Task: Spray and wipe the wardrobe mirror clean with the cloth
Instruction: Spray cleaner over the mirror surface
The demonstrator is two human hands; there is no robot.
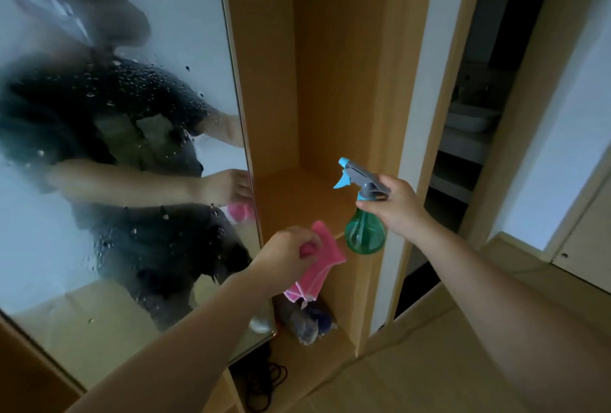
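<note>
Mirror: wardrobe mirror (99, 164) fills the left of the view, tilted by the wide lens; glass is covered in spray droplets and run streaks, heaviest over the middle band; it reflects a blurred person in a dark top.
Left hand: left hand (291, 252) sits just right of the mirror's lower right edge, fingers curled round a bunched part of the cloth; not touching the glass.
Cloth: pink cloth (322, 258) gripped at its top, folded layers hanging down below the hand in front of the shelf edge; a pink patch shows in the mirror near the edge.
Right hand: right hand (395, 204) wraps the neck of the spray bottle, index finger laid across the front below the trigger.
Spray bottle: spray bottle (363, 214) held upright in the air, green translucent body, grey head, blue nozzle pointing left toward the mirror.
Wardrobe: open wooden compartment (317, 81) beside the mirror; bottle hangs in front of its shelf (297, 194).
Lower shelf: a dark bundle (307, 323), possibly bagged fabric, too dim to identify.
Floor compartment: black cable (264, 383) coiled loosely.
</note>
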